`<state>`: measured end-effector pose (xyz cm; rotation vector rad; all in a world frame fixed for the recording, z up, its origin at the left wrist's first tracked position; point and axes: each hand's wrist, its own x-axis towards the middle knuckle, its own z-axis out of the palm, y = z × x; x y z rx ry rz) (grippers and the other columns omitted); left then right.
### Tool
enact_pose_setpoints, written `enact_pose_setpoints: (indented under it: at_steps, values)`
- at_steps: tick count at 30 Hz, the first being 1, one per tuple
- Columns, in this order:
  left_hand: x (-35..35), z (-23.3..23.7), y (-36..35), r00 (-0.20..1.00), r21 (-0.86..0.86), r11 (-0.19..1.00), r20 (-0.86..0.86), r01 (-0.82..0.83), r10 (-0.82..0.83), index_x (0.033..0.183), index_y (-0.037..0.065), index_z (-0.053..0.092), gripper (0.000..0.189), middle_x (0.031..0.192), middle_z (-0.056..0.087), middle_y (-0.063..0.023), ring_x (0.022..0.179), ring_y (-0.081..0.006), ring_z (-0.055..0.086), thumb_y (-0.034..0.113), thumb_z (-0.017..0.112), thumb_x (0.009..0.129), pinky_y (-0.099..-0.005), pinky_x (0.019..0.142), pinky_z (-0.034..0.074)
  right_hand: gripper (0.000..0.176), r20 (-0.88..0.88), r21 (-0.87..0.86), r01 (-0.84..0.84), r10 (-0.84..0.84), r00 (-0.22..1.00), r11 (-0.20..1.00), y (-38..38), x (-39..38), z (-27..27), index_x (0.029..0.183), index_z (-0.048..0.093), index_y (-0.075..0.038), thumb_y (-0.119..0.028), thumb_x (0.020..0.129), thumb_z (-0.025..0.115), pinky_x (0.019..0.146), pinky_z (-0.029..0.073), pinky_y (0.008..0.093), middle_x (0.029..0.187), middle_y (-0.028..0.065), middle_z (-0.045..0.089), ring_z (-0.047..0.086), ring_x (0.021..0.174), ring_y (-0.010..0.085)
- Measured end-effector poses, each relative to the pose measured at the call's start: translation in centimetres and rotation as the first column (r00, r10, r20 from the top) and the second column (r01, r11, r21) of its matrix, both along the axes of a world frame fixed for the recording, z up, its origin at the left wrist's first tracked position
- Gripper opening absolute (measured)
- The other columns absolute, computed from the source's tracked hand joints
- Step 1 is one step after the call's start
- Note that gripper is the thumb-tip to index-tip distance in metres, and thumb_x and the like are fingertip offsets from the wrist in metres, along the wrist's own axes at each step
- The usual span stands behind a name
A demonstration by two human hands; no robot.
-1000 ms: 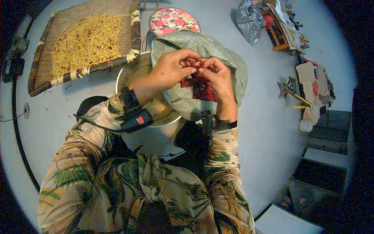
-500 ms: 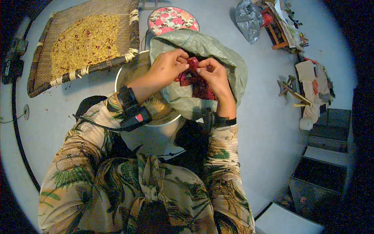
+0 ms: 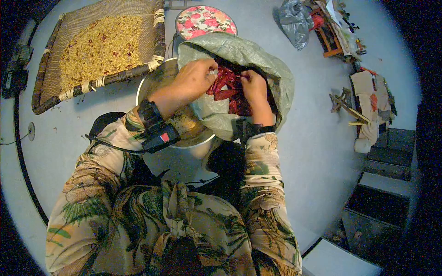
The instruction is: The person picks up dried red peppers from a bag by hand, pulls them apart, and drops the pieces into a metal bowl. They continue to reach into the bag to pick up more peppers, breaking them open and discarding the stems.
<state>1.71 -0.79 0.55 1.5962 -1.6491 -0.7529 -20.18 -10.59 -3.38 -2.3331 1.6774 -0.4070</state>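
A pale green woven sack (image 3: pixel 276 69) lies wide open in front of me, with dark red dried chillies (image 3: pixel 224 94) inside. Over the sack's left side is my left hand (image 3: pixel 198 76), its fingers closed at the edge of the chillies; whatever they pinch is too small to name. My right hand (image 3: pixel 253 87) is above the chillies on the right, thumb and fingertips pinched on a thin chilli stem. The two hands are apart. Beneath the sack and my left forearm, a round metal-rimmed basin (image 3: pixel 142 87) shows in part.
At the upper left lies a woven tray (image 3: pixel 46 76) of yellow seeds with red bits. A round floral stool (image 3: pixel 205 22) stands behind the sack. A grey plastic bag (image 3: pixel 294 27) and small wooden stands (image 3: pixel 331 43) are at the upper right. Dark steps (image 3: pixel 389 156) are at right.
My hands have moved apart, the right one shifting right and the left one slightly left. The chilli that was between my fingertips is no longer held between both hands.
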Motion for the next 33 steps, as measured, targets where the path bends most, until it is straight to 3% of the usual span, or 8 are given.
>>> enact_pose_setpoints:
  at_steps: [6,13,19,22,23,26,30,33]
  values:
    - [0.3,0.2,0.1,0.999,-0.023,1.000,-0.052,0.007,-0.008,0.110,0.002,0.062,0.031,0.103,0.065,-0.0197,0.094,-0.0328,0.064,0.017,0.058,0.084,-0.0399,0.083,0.050,0.040,-0.075,0.183,-0.015,0.029,0.997,0.983,0.8,1.8,-1.6,0.112,0.062,-0.007,-0.023,0.076,0.070,0.085,0.048,0.0409,0.105,0.0194,0.065,0.062,0.100,0.0345]
    - [0.5,0.3,0.1,0.999,-0.048,0.999,-0.040,0.004,-0.006,0.108,0.001,0.063,0.031,0.102,0.066,-0.0179,0.093,-0.0308,0.064,0.018,0.059,0.083,-0.0385,0.082,0.050,0.033,-0.189,0.093,0.099,-0.080,0.979,0.991,0.9,3.0,-2.7,0.106,0.063,-0.009,-0.024,0.077,0.068,0.080,0.049,0.0457,0.097,0.0180,0.066,0.063,0.093,0.0368]
    - [0.5,0.1,0.0,0.999,-0.064,0.998,-0.049,0.006,-0.009,0.103,0.001,0.063,0.028,0.099,0.066,-0.0185,0.091,-0.0318,0.064,0.019,0.061,0.082,-0.0401,0.079,0.050,0.025,0.049,-0.086,0.129,-0.125,0.991,0.988,0.3,0.7,-2.8,0.097,0.065,-0.006,-0.020,0.077,0.068,0.074,0.050,0.0411,0.089,0.0165,0.068,0.065,0.084,0.0337]
    - [0.5,0.3,0.2,0.997,-0.082,0.996,-0.082,-0.017,0.010,0.100,0.002,0.063,0.025,0.095,0.065,-0.0205,0.088,-0.0351,0.064,0.020,0.063,0.082,-0.0432,0.076,0.050,0.022,0.220,0.011,0.115,-0.114,0.969,0.993,-0.5,-0.2,-2.9,0.093,0.065,-0.004,-0.017,0.077,0.069,0.070,0.049,0.0353,0.084,0.0147,0.068,0.065,0.076,0.0275]
    - [0.5,0.5,0.3,0.997,-0.075,0.997,-0.078,-0.021,0.015,0.100,0.002,0.063,0.026,0.095,0.065,-0.0204,0.088,-0.0352,0.064,0.021,0.063,0.082,-0.0433,0.077,0.049,0.017,0.213,0.021,0.119,-0.121,0.970,0.993,-0.7,-0.5,-2.7,0.090,0.064,-0.002,-0.010,0.076,0.070,0.067,0.047,0.0293,0.079,0.0083,0.067,0.061,0.070,0.0177]
    - [0.4,0.2,0.2,0.998,-0.095,0.995,-0.062,-0.026,0.020,0.100,0.002,0.063,0.027,0.095,0.065,-0.0202,0.088,-0.0353,0.064,0.023,0.063,0.083,-0.0436,0.077,0.049,0.016,0.450,0.143,0.016,-0.080,0.889,0.990,-1.2,-1.8,-3.3,0.088,0.066,-0.004,-0.011,0.074,0.070,0.072,0.049,0.0344,0.082,0.0115,0.068,0.063,0.075,0.0236]
    - [0.5,0.4,0.1,1.000,-0.046,0.999,-0.021,-0.010,0.009,0.107,0.003,0.064,0.030,0.101,0.066,-0.0170,0.093,-0.0305,0.064,0.018,0.061,0.082,-0.0385,0.081,0.050,0.012,0.551,0.183,-0.062,-0.050,0.833,0.981,-0.3,-2.1,-1.3,0.087,0.064,-0.003,-0.003,0.076,0.067,0.071,0.046,0.0280,0.081,0.0050,0.065,0.059,0.076,0.0142]
    - [0.5,0.0,0.2,0.997,-0.098,0.995,-0.078,-0.032,0.024,0.100,0.002,0.063,0.027,0.095,0.065,-0.0198,0.089,-0.0347,0.064,0.023,0.062,0.084,-0.0434,0.078,0.049,0.012,0.611,0.223,-0.102,-0.057,0.790,0.969,0.9,-1.9,1.1,0.089,0.064,-0.003,0.002,0.078,0.065,0.070,0.044,0.0234,0.083,0.0002,0.063,0.056,0.076,0.0095]
